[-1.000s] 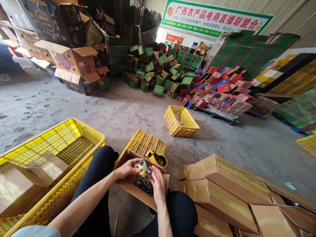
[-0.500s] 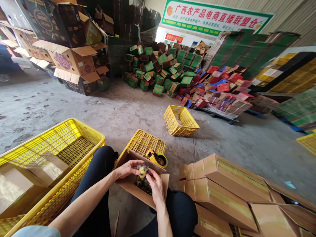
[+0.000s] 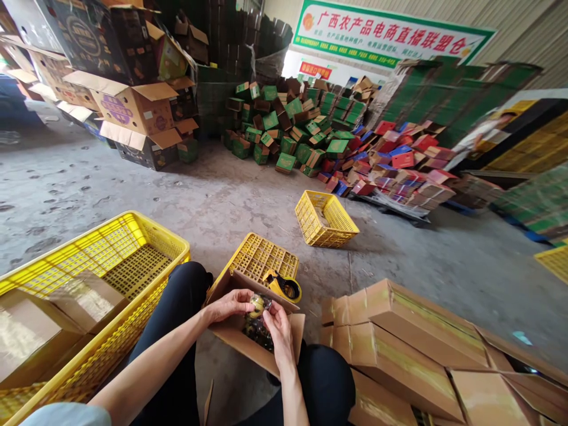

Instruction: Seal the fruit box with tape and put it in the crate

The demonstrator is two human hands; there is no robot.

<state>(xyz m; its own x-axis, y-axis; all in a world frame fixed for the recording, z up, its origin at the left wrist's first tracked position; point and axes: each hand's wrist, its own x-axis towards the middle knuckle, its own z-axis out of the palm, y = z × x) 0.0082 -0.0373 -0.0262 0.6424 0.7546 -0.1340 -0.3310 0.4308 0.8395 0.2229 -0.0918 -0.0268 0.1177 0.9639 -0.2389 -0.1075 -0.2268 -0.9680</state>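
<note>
Between my two hands is a round yellow fruit in clear plastic wrap (image 3: 258, 304); its exact kind is hard to make out. My left hand (image 3: 231, 304) pinches the wrap on one side with thumb and fingertips. On the other side, my right hand (image 3: 278, 329) grips it with curled fingers. Both hands are just above an open cardboard box (image 3: 239, 343) between my knees. More dark, shiny wrapped pieces (image 3: 258, 335) lie inside it, partly hidden by my hands. A yellow tape dispenser (image 3: 283, 286) rests just beyond the box, on an upturned yellow crate (image 3: 261, 253).
A large yellow crate (image 3: 171, 251) holding cardboard boxes (image 3: 91, 299) stands at my left. Taped cartons (image 3: 417, 325) are stacked at my right. A smaller yellow crate (image 3: 326, 228) sits ahead. Farther back are heaped green boxes (image 3: 286, 145), red boxes (image 3: 402, 160) and a person (image 3: 481, 133).
The loose, crinkled wrap was drawn snug around the fruit, and the fruit has since tilted between my fingers. A person has come into view at the back right.
</note>
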